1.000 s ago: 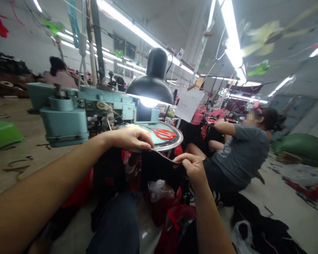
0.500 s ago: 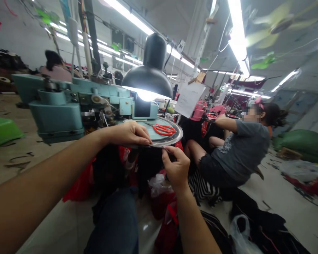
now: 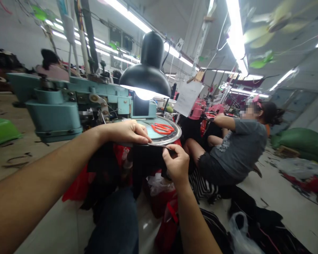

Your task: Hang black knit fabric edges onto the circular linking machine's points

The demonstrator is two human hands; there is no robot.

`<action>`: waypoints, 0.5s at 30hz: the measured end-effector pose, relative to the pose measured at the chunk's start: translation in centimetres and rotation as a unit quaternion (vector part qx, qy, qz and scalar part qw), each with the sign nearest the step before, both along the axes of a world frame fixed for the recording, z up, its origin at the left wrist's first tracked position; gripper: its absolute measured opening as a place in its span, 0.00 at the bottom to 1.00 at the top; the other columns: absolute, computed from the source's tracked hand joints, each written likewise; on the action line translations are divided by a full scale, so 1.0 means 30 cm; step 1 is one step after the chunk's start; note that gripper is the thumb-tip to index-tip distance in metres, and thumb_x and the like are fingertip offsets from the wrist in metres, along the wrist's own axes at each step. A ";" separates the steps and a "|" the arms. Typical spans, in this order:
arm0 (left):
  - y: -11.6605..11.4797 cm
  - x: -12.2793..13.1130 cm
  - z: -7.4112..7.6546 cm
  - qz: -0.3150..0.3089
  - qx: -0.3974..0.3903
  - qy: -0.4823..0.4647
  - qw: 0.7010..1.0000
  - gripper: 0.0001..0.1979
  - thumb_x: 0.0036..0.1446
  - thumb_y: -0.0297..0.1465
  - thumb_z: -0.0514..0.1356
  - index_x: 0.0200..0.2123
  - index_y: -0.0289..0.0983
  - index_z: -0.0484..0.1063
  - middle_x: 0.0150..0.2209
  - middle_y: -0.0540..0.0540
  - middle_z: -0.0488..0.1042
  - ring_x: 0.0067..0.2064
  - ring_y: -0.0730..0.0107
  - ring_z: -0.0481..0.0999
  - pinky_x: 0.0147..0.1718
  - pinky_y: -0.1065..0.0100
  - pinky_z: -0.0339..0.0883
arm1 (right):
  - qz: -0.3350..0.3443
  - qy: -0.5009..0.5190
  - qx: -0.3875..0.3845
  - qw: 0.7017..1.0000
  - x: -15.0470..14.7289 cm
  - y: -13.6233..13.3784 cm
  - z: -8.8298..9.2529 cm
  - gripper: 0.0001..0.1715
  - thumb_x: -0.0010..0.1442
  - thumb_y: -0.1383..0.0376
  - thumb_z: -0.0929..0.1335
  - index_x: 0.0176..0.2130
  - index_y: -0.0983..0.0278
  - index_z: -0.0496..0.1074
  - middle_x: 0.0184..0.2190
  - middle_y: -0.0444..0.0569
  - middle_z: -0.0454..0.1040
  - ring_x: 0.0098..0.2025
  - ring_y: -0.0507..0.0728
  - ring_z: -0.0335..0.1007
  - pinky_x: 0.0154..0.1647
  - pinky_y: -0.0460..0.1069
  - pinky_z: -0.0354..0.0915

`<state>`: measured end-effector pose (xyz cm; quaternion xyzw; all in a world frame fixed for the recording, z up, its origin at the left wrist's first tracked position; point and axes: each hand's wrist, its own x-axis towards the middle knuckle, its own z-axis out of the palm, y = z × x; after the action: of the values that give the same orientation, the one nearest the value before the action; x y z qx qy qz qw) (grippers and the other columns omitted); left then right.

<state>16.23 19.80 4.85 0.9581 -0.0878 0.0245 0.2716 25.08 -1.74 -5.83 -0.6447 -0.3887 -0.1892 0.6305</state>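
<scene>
Left hand: gripping the top edge of the black fabric, fingers curling down beside the rim.
Right hand: pinching the same edge between thumb and fingers.
Fabric: hanging down between both hands.
Just beyond the left hand: a round metal tray is holding red-handled scissors.
Behind the left hand: a teal overlock sewing machine is standing under a black desk lamp.
Right of the right hand: a co-worker is sitting at another station.
</scene>
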 end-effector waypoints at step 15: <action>0.018 -0.014 0.008 -0.043 -0.019 -0.001 0.999 0.18 0.57 0.44 0.65 0.44 0.39 0.84 0.40 0.45 0.81 0.40 0.67 0.77 0.42 0.74 0.68 | -0.008 -0.048 0.041 0.998 -0.035 0.012 -0.014 0.08 0.61 0.65 0.69 0.39 0.63 0.80 0.35 0.50 0.82 0.38 0.57 0.78 0.45 0.52 0.73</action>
<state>15.81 20.34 5.08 0.9480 -0.1289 0.0157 0.2905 24.03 -1.38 -6.24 -0.6114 -0.4049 -0.2408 0.6358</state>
